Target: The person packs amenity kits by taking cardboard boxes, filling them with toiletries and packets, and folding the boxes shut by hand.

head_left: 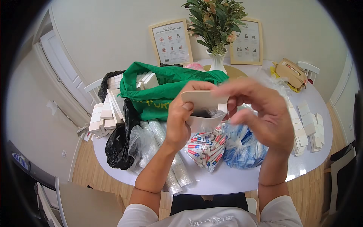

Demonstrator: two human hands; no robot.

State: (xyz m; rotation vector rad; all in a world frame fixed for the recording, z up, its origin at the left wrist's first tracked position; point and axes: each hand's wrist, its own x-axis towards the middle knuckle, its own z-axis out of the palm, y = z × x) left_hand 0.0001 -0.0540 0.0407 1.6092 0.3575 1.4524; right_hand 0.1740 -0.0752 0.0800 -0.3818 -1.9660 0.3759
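Observation:
My left hand (178,119) grips a small pale cardboard box (204,124), its thumb on the raised lid flap. The top of the box stands open, and something dark and clear plastic show inside, too blurred to name. My right hand (270,119) is at the box's right side, blurred, with thumb and forefinger apart; its other fingers curl near a small side flap, and contact is unclear. Below the box lie many small toothpaste tubes (206,151) in clear plastic. Next to them sits a clear bag of blue-and-white packets (244,151).
Bubble wrap rolls (176,166), a black plastic bag (120,145) and a green bag (151,102) holding cartons are at left. Stacked white boxes (102,117) stand beyond. Flat cartons (310,125) lie right. A flower vase (217,60) and two framed signs (172,43) are behind.

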